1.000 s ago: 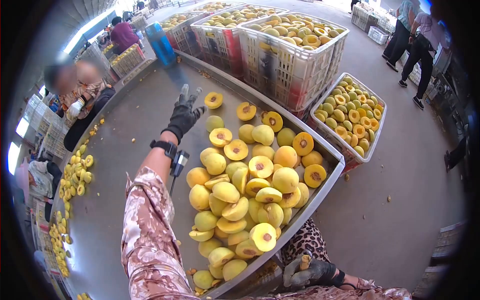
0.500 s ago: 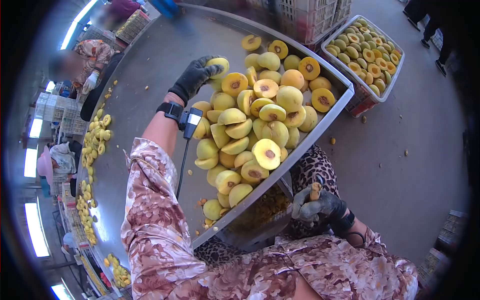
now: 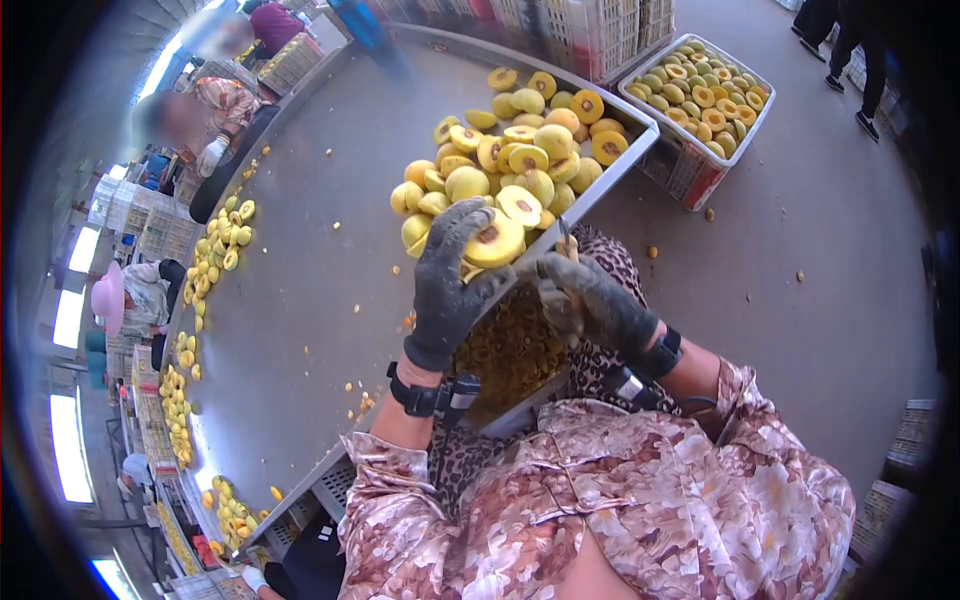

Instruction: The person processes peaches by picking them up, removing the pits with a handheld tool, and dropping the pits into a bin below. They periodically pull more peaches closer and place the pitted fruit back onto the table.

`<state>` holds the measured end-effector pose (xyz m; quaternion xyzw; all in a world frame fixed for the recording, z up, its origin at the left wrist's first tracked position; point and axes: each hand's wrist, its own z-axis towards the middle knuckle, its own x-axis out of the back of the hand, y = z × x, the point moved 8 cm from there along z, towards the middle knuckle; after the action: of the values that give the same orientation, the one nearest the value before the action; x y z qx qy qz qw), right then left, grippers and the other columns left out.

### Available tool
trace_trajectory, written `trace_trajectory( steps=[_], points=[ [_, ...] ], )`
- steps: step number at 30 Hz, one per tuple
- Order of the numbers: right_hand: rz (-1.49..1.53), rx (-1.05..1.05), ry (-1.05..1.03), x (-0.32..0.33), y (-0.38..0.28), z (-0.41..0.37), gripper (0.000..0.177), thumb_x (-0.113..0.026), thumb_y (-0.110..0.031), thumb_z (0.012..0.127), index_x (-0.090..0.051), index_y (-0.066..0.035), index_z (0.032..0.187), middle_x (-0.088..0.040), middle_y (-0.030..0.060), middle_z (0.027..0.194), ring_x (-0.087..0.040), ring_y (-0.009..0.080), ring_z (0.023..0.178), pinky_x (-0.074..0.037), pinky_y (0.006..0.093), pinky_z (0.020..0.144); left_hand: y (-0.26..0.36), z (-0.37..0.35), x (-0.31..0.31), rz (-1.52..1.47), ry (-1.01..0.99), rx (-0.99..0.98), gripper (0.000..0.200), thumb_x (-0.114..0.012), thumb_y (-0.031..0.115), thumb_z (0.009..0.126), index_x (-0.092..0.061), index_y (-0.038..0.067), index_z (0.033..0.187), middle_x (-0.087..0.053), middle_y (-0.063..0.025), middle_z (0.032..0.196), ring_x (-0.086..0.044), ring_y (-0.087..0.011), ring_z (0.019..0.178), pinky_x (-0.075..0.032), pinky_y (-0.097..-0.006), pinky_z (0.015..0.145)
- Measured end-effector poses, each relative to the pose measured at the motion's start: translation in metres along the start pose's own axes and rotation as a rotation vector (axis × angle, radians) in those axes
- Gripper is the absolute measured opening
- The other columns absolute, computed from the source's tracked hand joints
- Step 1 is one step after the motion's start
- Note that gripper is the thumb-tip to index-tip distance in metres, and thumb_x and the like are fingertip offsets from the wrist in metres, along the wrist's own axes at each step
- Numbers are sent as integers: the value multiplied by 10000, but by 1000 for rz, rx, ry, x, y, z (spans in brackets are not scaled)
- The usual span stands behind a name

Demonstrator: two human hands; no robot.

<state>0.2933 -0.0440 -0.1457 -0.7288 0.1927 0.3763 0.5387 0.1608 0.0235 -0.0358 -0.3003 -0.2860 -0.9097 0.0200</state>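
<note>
Steel-grey desk (image 3: pixel 300 300) fills the middle of the view, curving away toward other workers on its far side. A pile of halved peaches (image 3: pixel 530 150), yellow with dark pit hollows, lies heaped at the desk's near corner. A white crate (image 3: pixel 690 165) of more halves stands on the floor just beyond that corner. A bin (image 3: pixel 510 350) of brown pits sits below the desk edge, in front of the person. The left hand (image 3: pixel 450 290), in a dark glove, has its grip curled around a peach half (image 3: pixel 495 240), held cut face up over the desk edge beside the pile. The right hand (image 3: pixel 590 300), also gloved, grips a small tool (image 3: pixel 566 240) close beside that half.
</note>
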Motion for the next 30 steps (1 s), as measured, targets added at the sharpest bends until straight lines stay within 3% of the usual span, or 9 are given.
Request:
trace_trajectory(
  steps=[2, 5, 8, 13, 16, 19, 22, 26, 30],
  points=[
    [-124, -6, 29, -18, -8, 9, 314, -705, -242, 959, -654, -16, 1170, -652, -14, 839, -576, 78, 602, -483, 239, 519, 30, -25, -5, -100, 32, 91, 654, -837, 258, 845, -559, 16, 1385, -612, -172, 1360, -587, -345, 1277, -426, -431, 1146],
    [-398, 126, -48, -51, -2, 22, 343, -715, -241, 951, -647, -3, 1188, -674, 6, 919, -627, 104, 746, -530, 268, 663, 27, -82, -8, -890, 307, 657, 578, -688, 317, 994, -511, 1, 1444, -599, -136, 1375, -582, -282, 1278, -437, -397, 1143],
    [-869, 298, 6, -65, 5, 32, 326, -703, -226, 951, -640, 29, 1143, -688, 83, 991, -631, 139, 915, -526, 322, 811, -5, -146, -15, -1159, 497, 1034, 551, -530, 386, 1083, -462, 13, 1483, -581, -134, 1394, -580, -258, 1278, -481, -362, 1095],
    [-930, 247, 123, -71, -2, 15, 268, -647, -181, 982, -627, 49, 1119, -691, 152, 922, -633, 164, 839, -525, 358, 746, -17, -166, -3, -1561, 828, 958, 555, -420, 401, 1116, -443, -23, 1474, -566, -180, 1413, -591, -296, 1268, -482, -406, 1127],
    [-997, 243, 93, -86, 16, -3, 250, -619, -159, 999, -621, 50, 1136, -703, 215, 898, -686, 259, 821, -531, 392, 744, -17, -156, -4, -1551, 804, 877, 568, -417, 421, 1113, -441, -11, 1481, -558, -180, 1428, -570, -303, 1295, -465, -423, 1139],
    [-1116, 330, 84, -76, 38, -2, 246, -627, -176, 999, -608, 50, 1094, -698, 267, 911, -703, 400, 838, -530, 433, 734, -13, -148, -7, -1172, 622, 872, 545, -394, 413, 1119, -456, 8, 1479, -552, -177, 1436, -546, -295, 1322, -453, -434, 1145],
    [-1150, 302, 134, -74, 42, -5, 227, -632, -178, 998, -597, 42, 1044, -696, 263, 901, -702, 402, 832, -522, 449, 715, -12, -144, 1, -1117, 636, 817, 395, -439, 199, 1122, -474, -30, 1443, -555, -170, 1424, -571, -242, 1282, -469, -366, 1116],
    [-1083, 248, 167, -79, 43, 0, 212, -596, -172, 1023, -593, 40, 1036, -690, 254, 881, -684, 376, 784, -520, 440, 704, 1, -130, 17, -681, 608, 717, 405, -428, 200, 1112, -503, -42, 1428, -568, -173, 1421, -569, -253, 1285, -463, -386, 1111],
    [-839, 335, 132, -73, 56, 12, 221, -587, -175, 1031, -597, 42, 1071, -689, 254, 900, -678, 370, 797, -521, 432, 713, 3, -122, 21, -851, 673, 726, 426, -423, 214, 1097, -520, -61, 1407, -579, -174, 1409, -577, -273, 1278, -458, -398, 1109]
  ],
)
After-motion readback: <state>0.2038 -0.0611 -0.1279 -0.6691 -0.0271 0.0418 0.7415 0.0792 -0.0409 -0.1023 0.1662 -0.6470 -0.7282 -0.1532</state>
